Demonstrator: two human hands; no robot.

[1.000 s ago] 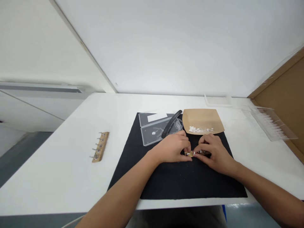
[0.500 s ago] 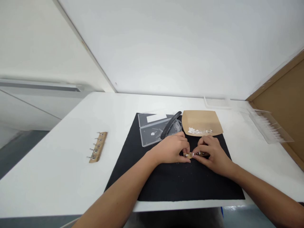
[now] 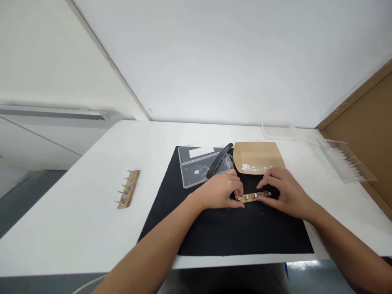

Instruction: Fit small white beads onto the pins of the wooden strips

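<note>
Tan strip (image 3: 250,198) carries small white pieces (image 3: 255,195).

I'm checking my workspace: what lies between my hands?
In the head view, a brown strip bearing small white pieces lies between the left hand and right hand.

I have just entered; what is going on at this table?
A person's left hand pinches the left end of a brown strip with metal fittings over the black mat. The right hand is open by the strip's right part; contact is unclear. White pieces sit on the strip and in the brown paper tray. Another strip lies on the table.
</note>
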